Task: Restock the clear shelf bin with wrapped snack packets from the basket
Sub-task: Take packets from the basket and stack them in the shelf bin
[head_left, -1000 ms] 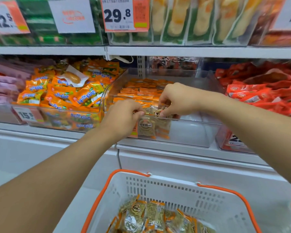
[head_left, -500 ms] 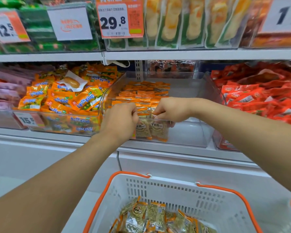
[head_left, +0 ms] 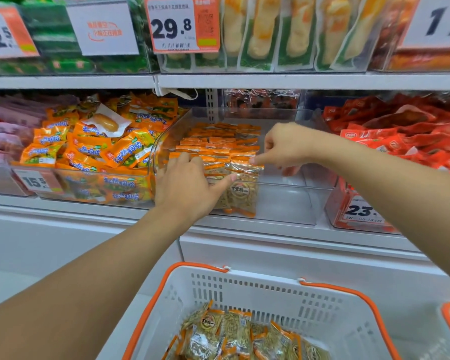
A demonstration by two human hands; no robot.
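Both hands reach into the clear shelf bin (head_left: 283, 201) at twelve o'clock. Left hand (head_left: 187, 188), fingers straight, presses the upright snack packets (head_left: 240, 193) at the bin's front wall. Right hand (head_left: 283, 146) pinches a packet's top edge. More packets lie in the basket (head_left: 244, 289) at six o'clock.

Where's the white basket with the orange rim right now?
In the head view, the white plastic basket with the orange rim sits bottom centre, below the clear shelf bin, with wrapped snack packets lying inside it.
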